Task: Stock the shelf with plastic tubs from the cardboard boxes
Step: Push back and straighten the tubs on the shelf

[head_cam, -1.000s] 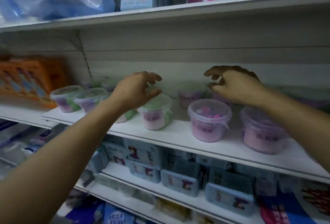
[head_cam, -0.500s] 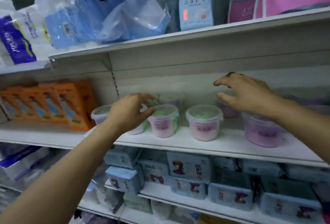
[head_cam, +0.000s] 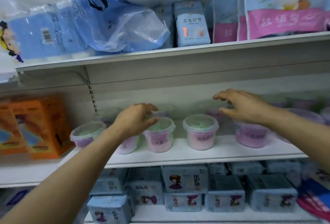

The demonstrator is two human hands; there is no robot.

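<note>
Stocking looks well along: several round clear-lidded plastic tubs [head_cam: 200,131] with pink and green fill stand in rows on the white middle shelf [head_cam: 196,154], the front row near its front edge. No cardboard boxes in view. Left hand [head_cam: 135,121] is curled at one front tub's lid; grip not resolvable. Right hand [head_cam: 244,106] is spread and empty above the right-end tubs. Gaps remain between the front tubs, with ample headroom.

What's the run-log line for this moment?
shelf: partly stocked | left hand: fingers loosely curled over front tub, no grip | right hand: fingers spread above rear tub, holding nothing
</note>
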